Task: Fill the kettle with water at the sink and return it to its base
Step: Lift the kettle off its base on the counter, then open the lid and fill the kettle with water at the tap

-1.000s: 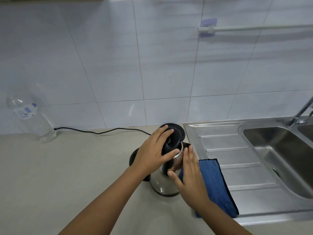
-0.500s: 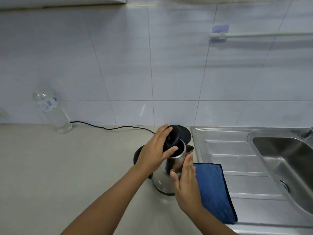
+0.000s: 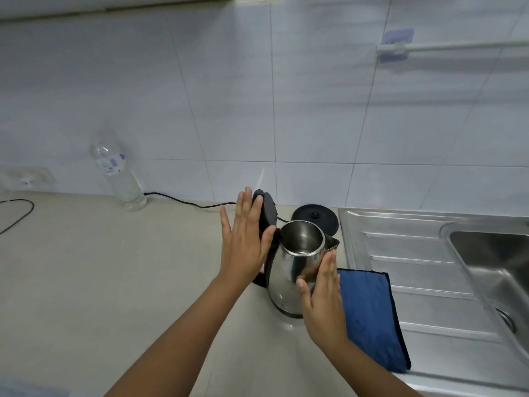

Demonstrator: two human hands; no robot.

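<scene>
Two hands were flat, fingers straight. Left hand (image 3: 243, 247) pressed against the upturned lid (image 3: 267, 212) of the kettle (image 3: 292, 270); right hand (image 3: 322, 299) lay against its steel body below the spout. Kettle stood open on the surface (image 3: 114, 282), its black base (image 3: 315, 222) just behind, blue cloth (image 3: 369, 313) just right.

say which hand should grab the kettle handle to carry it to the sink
Left hand: it is beside the black handle of the kettle; the right hand lies flat on the steel spout side.

1 kettle (image 3: 289, 270), 1 base (image 3: 315, 222), 1 btl (image 3: 120, 179), 1 cloth (image 3: 369, 316).
</scene>
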